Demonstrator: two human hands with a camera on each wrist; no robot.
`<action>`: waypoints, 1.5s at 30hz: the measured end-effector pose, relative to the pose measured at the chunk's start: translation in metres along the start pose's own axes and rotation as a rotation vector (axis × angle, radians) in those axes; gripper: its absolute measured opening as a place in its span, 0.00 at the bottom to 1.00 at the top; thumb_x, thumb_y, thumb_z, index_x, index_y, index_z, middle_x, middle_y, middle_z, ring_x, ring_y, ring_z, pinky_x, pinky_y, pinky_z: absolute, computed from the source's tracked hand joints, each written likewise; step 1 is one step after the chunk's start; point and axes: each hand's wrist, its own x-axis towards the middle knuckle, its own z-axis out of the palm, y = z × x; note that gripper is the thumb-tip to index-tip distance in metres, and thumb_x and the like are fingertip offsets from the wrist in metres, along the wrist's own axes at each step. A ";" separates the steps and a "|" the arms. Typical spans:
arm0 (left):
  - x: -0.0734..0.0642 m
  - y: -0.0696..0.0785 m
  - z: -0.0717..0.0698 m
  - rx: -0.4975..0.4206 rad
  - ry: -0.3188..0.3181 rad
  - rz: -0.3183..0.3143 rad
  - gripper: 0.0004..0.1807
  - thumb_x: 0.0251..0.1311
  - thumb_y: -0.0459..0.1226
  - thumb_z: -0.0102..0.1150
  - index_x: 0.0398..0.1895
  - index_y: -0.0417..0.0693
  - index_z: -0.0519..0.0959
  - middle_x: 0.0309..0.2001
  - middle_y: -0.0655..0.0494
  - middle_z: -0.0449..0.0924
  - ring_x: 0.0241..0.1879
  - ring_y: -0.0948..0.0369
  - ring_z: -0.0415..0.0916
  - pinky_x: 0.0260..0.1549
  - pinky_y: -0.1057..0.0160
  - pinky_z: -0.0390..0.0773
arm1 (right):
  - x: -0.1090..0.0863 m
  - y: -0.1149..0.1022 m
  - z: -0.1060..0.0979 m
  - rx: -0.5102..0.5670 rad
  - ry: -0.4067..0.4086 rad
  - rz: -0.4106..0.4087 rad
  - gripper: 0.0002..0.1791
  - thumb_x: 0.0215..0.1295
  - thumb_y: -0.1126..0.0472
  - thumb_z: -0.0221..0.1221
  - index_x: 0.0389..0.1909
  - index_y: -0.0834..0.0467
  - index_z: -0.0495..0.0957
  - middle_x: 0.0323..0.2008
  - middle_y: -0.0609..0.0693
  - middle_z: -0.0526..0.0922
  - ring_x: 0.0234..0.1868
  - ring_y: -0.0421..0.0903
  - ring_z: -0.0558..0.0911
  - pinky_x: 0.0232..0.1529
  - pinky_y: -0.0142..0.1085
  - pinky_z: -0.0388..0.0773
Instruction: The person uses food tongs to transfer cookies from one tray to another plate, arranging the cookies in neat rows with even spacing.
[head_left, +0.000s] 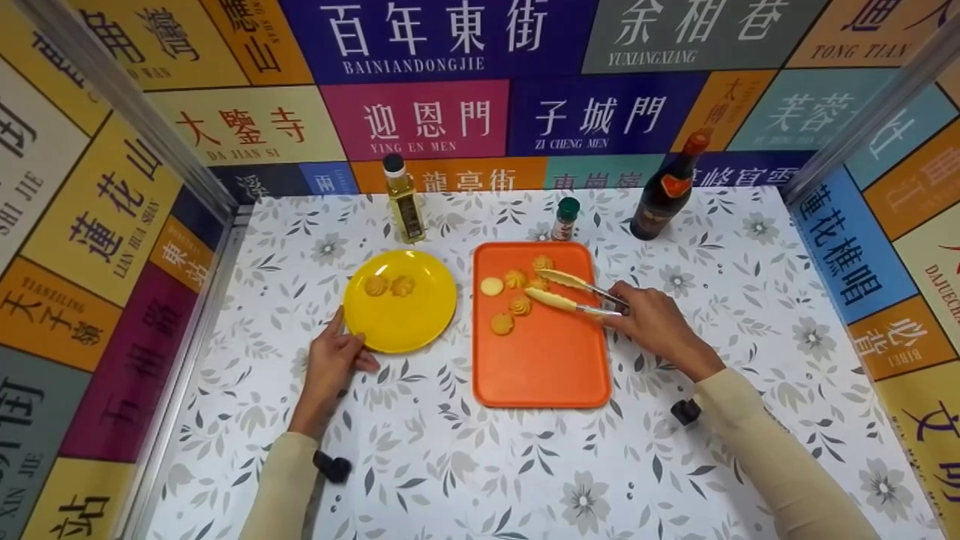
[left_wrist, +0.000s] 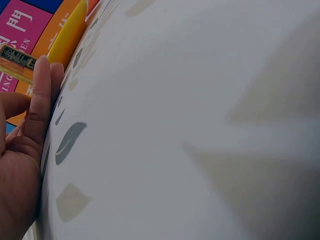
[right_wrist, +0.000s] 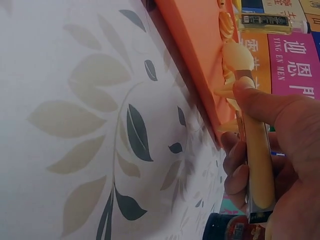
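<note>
My left hand holds the lower left rim of a yellow plate, with a fingertip over the rim. Two swirled cookies lie on that plate. On the other side, my right hand grips a pair of tongs with cream-coloured tips and metal arms. The tips stand apart at a cookie on the orange tray. Several more cookies lie around it, one of them a flat pale round. In the right wrist view, thumb and fingers wrap the tongs.
Behind the plate stands an oil bottle. A small green-capped shaker is at the tray's back edge, and a dark bottle with a red top stands farther right. Printed wall panels enclose the patterned tabletop.
</note>
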 end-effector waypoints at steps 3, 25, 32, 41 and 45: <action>-0.001 0.000 0.001 0.002 -0.004 0.026 0.41 0.83 0.33 0.57 0.91 0.48 0.51 0.32 0.34 0.87 0.27 0.50 0.90 0.35 0.54 0.94 | -0.001 -0.001 0.001 -0.004 0.022 -0.025 0.18 0.71 0.53 0.75 0.51 0.60 0.84 0.24 0.49 0.77 0.24 0.49 0.73 0.27 0.41 0.68; -0.001 0.001 -0.001 0.007 -0.014 0.037 0.40 0.84 0.34 0.56 0.91 0.47 0.50 0.34 0.32 0.87 0.27 0.50 0.89 0.34 0.54 0.94 | -0.014 -0.002 -0.011 0.020 0.074 -0.036 0.25 0.70 0.47 0.75 0.57 0.61 0.85 0.23 0.47 0.80 0.24 0.46 0.75 0.28 0.41 0.69; -0.002 -0.001 -0.001 0.013 -0.020 0.066 0.40 0.84 0.34 0.57 0.91 0.46 0.51 0.33 0.31 0.87 0.27 0.51 0.89 0.34 0.56 0.94 | -0.010 -0.012 -0.010 0.019 0.081 -0.068 0.23 0.70 0.50 0.76 0.54 0.62 0.85 0.26 0.49 0.82 0.25 0.46 0.76 0.29 0.40 0.73; -0.004 -0.001 -0.001 0.006 -0.026 0.078 0.40 0.84 0.33 0.56 0.91 0.45 0.50 0.33 0.33 0.87 0.27 0.51 0.90 0.36 0.56 0.94 | -0.001 -0.027 -0.007 0.028 0.048 -0.082 0.22 0.72 0.48 0.74 0.56 0.60 0.85 0.29 0.49 0.83 0.28 0.48 0.76 0.30 0.41 0.72; -0.004 0.000 -0.001 0.005 -0.020 0.065 0.40 0.84 0.34 0.57 0.91 0.45 0.51 0.33 0.34 0.87 0.27 0.51 0.89 0.35 0.55 0.94 | 0.004 -0.032 -0.006 0.023 0.045 -0.100 0.23 0.72 0.49 0.74 0.55 0.61 0.84 0.29 0.49 0.81 0.28 0.49 0.75 0.30 0.41 0.72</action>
